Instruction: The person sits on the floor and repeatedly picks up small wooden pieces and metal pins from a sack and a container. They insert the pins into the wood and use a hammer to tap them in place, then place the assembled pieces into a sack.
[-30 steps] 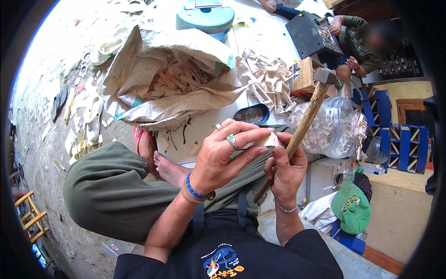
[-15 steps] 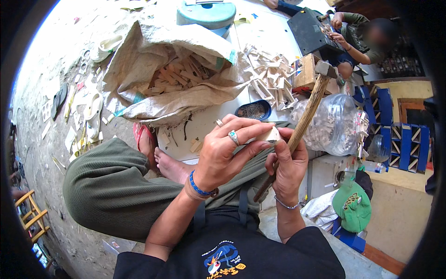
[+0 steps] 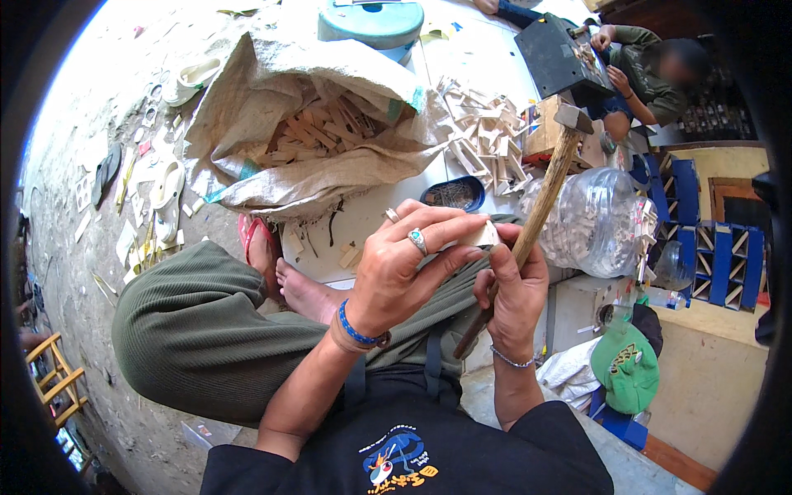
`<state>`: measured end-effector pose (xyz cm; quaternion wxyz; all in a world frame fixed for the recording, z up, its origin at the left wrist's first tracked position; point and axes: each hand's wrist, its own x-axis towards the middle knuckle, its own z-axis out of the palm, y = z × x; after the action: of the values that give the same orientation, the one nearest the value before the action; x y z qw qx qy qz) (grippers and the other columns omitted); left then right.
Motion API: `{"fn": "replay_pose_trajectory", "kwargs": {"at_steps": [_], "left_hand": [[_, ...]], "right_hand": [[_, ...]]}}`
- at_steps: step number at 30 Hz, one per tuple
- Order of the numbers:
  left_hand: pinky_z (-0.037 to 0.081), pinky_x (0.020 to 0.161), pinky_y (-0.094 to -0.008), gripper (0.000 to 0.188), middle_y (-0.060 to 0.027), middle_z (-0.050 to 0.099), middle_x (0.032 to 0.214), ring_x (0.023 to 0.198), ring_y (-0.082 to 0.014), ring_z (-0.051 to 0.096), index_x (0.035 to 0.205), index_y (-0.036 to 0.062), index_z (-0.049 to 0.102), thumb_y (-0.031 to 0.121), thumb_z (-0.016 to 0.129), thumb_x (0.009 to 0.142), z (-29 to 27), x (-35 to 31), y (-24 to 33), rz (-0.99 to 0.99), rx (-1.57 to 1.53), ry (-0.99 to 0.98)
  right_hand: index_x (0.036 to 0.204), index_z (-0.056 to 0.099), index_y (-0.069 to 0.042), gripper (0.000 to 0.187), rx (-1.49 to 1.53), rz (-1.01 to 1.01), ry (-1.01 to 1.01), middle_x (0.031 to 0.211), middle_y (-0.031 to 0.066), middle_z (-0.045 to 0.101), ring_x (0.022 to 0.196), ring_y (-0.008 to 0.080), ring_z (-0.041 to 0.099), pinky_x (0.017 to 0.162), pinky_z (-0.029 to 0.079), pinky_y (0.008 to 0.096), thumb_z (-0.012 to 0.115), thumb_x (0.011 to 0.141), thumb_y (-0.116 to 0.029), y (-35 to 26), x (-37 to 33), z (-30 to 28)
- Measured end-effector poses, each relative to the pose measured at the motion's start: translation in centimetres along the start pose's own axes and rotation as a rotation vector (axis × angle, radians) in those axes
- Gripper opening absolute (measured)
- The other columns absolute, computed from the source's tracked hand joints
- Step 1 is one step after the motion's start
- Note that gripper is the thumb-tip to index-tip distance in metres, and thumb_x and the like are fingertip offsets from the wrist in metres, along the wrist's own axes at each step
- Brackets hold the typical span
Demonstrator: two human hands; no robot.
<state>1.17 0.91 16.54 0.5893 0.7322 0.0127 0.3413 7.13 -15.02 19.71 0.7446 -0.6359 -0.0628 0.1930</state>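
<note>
My left hand [image 3: 417,260] pinches a small pale wooden piece [image 3: 480,237] between thumb and fingers, above my crossed legs. My right hand [image 3: 518,293] is closed around the wooden handle of a hammer [image 3: 549,186], and its thumb and fingertips come up against the same small piece. The hammer slants, its metal head up at the far right and the handle's end below my right palm. Beyond my hands sits a dark blue oval dish [image 3: 454,194] of what look like small nails. Part of the wooden piece is hidden by my fingers.
An open white woven sack [image 3: 313,186] holds many wooden strips. More strips lie in a pile [image 3: 487,136] beside it. A clear plastic jar [image 3: 590,223] of small pieces lies right of the hammer. A green cap [image 3: 624,367] is lower right. Another person works beside a black box [image 3: 565,59].
My hands stay almost in place, both keeping their hold. The small wooden piece has turned slightly between my fingers. The other person's hands have shifted at the black box.
</note>
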Motion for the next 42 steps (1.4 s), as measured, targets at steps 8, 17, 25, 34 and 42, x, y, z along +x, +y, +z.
{"fn": "replay_pose_trajectory", "kwargs": {"at_steps": [8,17,25,34,42], "left_hand": [[0.055,0.088,-0.0405,0.048,-0.015,0.066,0.117,0.1,-0.0309,0.068,0.135,0.0097,0.071,0.005,0.079,0.088,-1.7,-0.6,-2.1,-0.156,0.04,-0.233],[0.053,0.095,-0.0492,0.033,-0.0239,0.069,0.111,0.109,-0.0445,0.065,0.117,0.0001,0.066,0.009,0.066,0.085,-6.6,-4.7,-9.2,-0.788,0.464,-0.419],[0.056,0.09,-0.0469,0.03,-0.0238,0.071,0.107,0.098,-0.0437,0.069,0.11,0.0034,0.069,0.01,0.07,0.08,-7.4,-7.4,-13.8,-0.547,0.656,-0.429],[0.06,0.086,-0.0402,0.035,-0.0201,0.075,0.113,0.097,-0.0336,0.075,0.117,0.0004,0.07,0.012,0.078,0.085,-7.2,-7.5,-15.6,-0.741,0.578,-0.407],[0.059,0.088,-0.0429,0.039,-0.019,0.076,0.114,0.101,-0.0364,0.075,0.122,0.0008,0.065,0.013,0.08,0.087,-7.3,-7.6,-15.4,-0.714,0.436,-0.244]], "right_hand": [[0.125,0.069,-0.005,0.03,-0.411,0.019,-0.126,0.094,-0.0011,0.068,0.062,0.0047,0.055,0.051,0.043,0.0244,0.076,0.1,-0.018,1.4,1.6,-3.8],[0.093,0.062,-0.006,0.023,-1.52,-0.161,-0.883,0.089,0.0101,0.058,0.074,0.0355,0.063,0.07,0.053,0.0449,0.074,0.091,-0.025,3.0,1.8,-16.6],[0.093,0.063,-0.008,0.05,-1.595,-0.45,-0.896,0.093,0.0086,0.058,0.075,0.0284,0.058,0.074,0.047,0.0393,0.07,0.092,-0.058,5.9,0.3,-17.4],[0.09,0.063,-0.01,0.029,-1.367,-0.805,-0.785,0.086,0.0072,0.062,0.076,0.0244,0.064,0.072,0.049,0.0364,0.066,0.099,-0.037,13.8,4.8,-5.5],[0.11,0.071,-0.013,0.025,-1.329,-0.444,-0.881,0.098,0.0128,0.069,0.084,0.0331,0.073,0.072,0.057,0.0446,0.071,0.09,-0.029,24.4,6.1,0.7]]}}
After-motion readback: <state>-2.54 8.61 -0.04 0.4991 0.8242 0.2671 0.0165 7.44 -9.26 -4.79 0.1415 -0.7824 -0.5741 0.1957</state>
